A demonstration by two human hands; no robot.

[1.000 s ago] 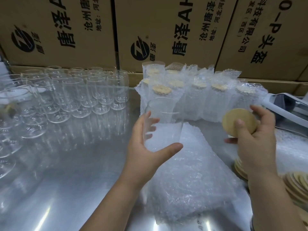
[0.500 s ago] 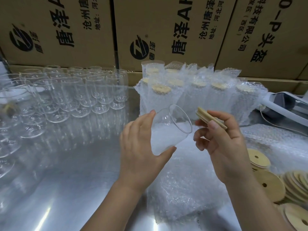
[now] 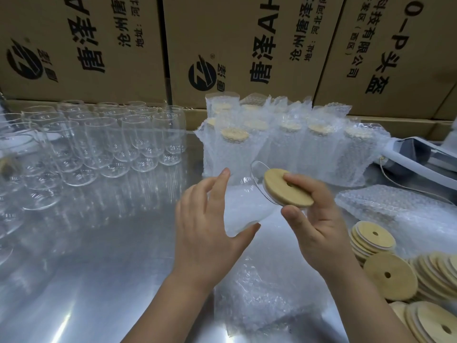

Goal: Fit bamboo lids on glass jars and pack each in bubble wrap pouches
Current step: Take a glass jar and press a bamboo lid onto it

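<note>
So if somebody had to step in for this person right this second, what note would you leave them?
Left grip: holds a glass jar, tilted, mouth toward the right.
Right grip: pinches a bamboo lid against the jar's rim; it is not seated flat yet.
Done: a cluster of wrapped jars, lids on, stands at the back.
Left: press this lid on, slip the jar into a pouch from the pouch stack in front, then work through the bare jars on the left, using the loose lids on the right.

Bare left hand [image 3: 207,233], right hand [image 3: 319,229], forearms [image 3: 173,310].
</note>
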